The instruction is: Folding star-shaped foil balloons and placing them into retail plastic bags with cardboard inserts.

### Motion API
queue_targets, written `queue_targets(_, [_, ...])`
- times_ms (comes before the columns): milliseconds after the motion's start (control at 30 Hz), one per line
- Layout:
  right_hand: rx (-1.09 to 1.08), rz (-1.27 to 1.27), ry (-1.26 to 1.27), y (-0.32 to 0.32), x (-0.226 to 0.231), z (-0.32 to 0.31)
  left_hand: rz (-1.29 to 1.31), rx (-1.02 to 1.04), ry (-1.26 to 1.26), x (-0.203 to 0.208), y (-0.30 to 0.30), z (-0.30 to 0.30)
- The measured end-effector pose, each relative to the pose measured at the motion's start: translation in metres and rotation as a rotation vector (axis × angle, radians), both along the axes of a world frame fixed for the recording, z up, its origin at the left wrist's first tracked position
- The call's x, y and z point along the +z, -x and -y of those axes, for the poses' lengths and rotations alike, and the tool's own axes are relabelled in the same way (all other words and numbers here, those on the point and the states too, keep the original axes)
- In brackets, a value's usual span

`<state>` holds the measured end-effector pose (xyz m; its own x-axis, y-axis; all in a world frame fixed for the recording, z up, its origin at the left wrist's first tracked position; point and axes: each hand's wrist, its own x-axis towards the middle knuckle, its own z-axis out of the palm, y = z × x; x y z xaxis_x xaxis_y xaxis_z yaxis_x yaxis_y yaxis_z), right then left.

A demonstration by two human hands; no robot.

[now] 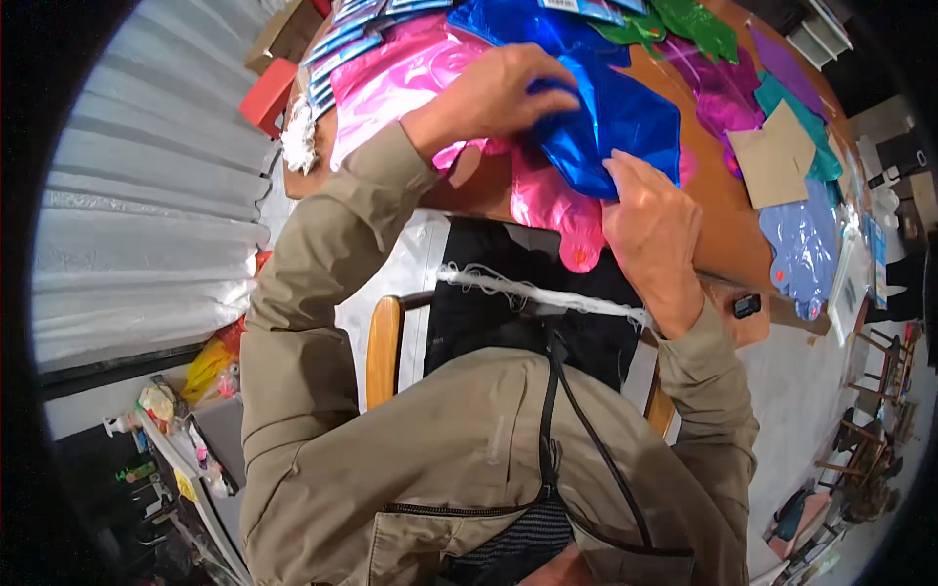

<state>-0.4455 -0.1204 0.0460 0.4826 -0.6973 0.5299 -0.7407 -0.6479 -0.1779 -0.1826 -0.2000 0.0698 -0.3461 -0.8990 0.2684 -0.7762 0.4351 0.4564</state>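
Observation:
A shiny blue foil balloon [616,122], flat and creased, lies at the table's near side. My right hand [653,220] pinches its lower right edge between thumb and fingers. Over its upper left part is my left hand [503,93], slightly blurred, with curved fingers apart and nothing visible between them. Pink foil balloons [396,83] spread beneath and left of my left wrist. One pink balloon's rounded end [578,244] hangs over the table edge below the blue foil. A bundle of white string [537,291] stretches across my lap.
Flat packets [337,54] are stacked at the far left of the table [728,230]. Green [699,29], magenta [718,93] and pale blue foil [803,244] lie rightward, near a brown cardboard piece [774,154]. A small black object [746,306] sits right of my right wrist.

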Motion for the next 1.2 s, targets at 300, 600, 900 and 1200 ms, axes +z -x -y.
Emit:
queue_targets(300, [0.081,0.001,0.03,0.042,-0.002,-0.023,0.021,-0.266,0.174,-0.031,-0.005,-0.02])
queue_targets(600, [0.166,0.002,0.087,0.048,-0.018,-0.027,0.0,-0.239,0.235,-0.026,0.008,-0.02])
queue_targets(900, [0.268,0.056,-0.093,0.075,0.021,-0.002,0.224,-0.128,0.148,-0.013,0.013,-0.034])
queue_targets(1200, [-0.074,-0.207,-0.095,0.137,0.06,0.241,0.25,-0.284,0.178,0.033,0.059,0.008])
